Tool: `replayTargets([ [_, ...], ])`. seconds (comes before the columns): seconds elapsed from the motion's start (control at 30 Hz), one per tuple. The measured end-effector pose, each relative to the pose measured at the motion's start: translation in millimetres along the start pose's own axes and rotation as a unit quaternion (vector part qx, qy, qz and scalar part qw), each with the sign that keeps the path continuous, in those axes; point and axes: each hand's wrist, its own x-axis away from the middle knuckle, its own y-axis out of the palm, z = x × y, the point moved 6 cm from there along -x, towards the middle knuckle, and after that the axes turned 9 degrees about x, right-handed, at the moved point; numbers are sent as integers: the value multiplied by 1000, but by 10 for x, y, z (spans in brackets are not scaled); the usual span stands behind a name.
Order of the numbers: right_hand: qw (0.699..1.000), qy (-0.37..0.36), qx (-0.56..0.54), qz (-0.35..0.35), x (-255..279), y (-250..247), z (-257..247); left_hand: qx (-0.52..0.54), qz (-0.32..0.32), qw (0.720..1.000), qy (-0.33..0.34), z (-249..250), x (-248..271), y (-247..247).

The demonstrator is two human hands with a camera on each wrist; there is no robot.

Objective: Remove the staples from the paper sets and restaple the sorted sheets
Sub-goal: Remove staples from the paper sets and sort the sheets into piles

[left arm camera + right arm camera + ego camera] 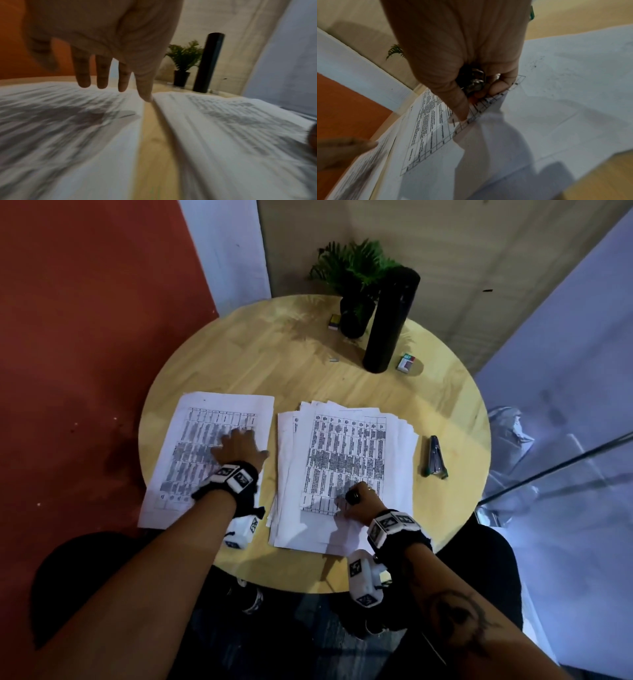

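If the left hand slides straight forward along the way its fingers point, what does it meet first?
Probably nothing close. The left hand lies flat on the left paper stack, fingers pointing to the far side of the table. Beyond the stack's far edge the wood looks bare; the plant pot stands further right.

Pale wood table (274,364) with a smooth, faintly shiny grain; at 6 o'clock, two stacks of matt white printed paper (346,453); at 3 o'clock a stapler (435,457) of dull metal; at 12 o'clock a matt black cylinder (390,320)
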Motion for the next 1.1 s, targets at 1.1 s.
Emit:
replayTargets([
  [1.1,995,-16,-97,32,148,-87,85,369,-132,920,-19,755,88,327],
])
